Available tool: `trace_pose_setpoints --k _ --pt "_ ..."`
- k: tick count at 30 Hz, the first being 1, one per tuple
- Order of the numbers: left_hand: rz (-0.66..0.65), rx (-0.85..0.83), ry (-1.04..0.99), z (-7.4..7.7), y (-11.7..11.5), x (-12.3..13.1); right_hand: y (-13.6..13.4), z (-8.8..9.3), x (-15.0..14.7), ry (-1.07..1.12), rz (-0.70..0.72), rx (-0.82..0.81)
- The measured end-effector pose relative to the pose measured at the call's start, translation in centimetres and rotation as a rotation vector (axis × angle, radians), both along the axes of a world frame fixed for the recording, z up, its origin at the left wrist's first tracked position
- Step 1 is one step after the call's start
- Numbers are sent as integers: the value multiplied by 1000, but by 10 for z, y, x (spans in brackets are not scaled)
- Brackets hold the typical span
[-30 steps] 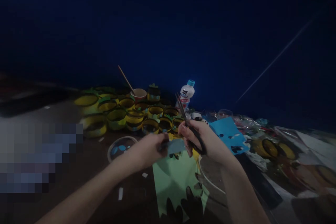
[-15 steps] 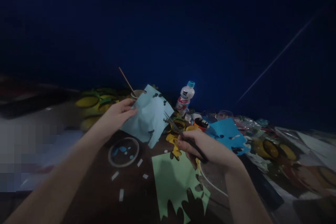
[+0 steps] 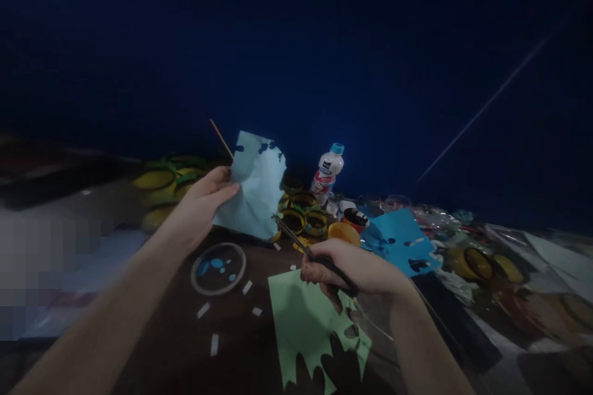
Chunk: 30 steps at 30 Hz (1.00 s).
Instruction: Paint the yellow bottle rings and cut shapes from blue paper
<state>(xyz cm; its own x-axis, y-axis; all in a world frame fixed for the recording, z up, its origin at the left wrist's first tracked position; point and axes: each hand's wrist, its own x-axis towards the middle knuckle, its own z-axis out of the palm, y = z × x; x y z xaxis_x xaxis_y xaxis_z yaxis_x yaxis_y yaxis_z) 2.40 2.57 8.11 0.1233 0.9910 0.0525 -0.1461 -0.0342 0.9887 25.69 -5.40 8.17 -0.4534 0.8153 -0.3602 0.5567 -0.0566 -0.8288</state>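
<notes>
Pinched by its left side, a light blue sheet of paper (image 3: 254,191) is held up in my left hand (image 3: 206,200). Small cut-outs run along its top and right edges. My right hand (image 3: 340,268) grips dark-handled scissors (image 3: 296,238), whose tips are at the sheet's lower right edge. I cannot tell whether the blades are apart. Below my right hand lies a light green sheet of paper (image 3: 301,315) with shapes cut from it. A round clear lid (image 3: 197,284) on the table holds several small blue paper pieces (image 3: 217,263).
Small white strips (image 3: 214,344) are scattered on the dark table (image 3: 171,358). Behind stand a bottle (image 3: 328,170) with a blue cap and several yellow rings (image 3: 293,221). A bright blue cut sheet (image 3: 401,237) lies right, near crumpled clear plastic (image 3: 430,217). A thin stick (image 3: 221,137) leans behind the paper.
The light blue sheet has turned more upright and shifted up and left. My right hand with the scissors has moved slightly left and down, to the sheet's lower right edge.
</notes>
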Motion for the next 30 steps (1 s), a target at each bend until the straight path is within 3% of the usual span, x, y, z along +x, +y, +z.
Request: trace_pose_setpoints --k 7,16,30 --pt "-88 -65 -182 -3 -3 7 4 -2 -7 201 -51 63" --pt "-121 -90 -198 -6 -7 16 5 -12 -18 416 -145 200" --pt "-166 -100 -132 -5 -11 19 7 -12 -19 388 -225 341"
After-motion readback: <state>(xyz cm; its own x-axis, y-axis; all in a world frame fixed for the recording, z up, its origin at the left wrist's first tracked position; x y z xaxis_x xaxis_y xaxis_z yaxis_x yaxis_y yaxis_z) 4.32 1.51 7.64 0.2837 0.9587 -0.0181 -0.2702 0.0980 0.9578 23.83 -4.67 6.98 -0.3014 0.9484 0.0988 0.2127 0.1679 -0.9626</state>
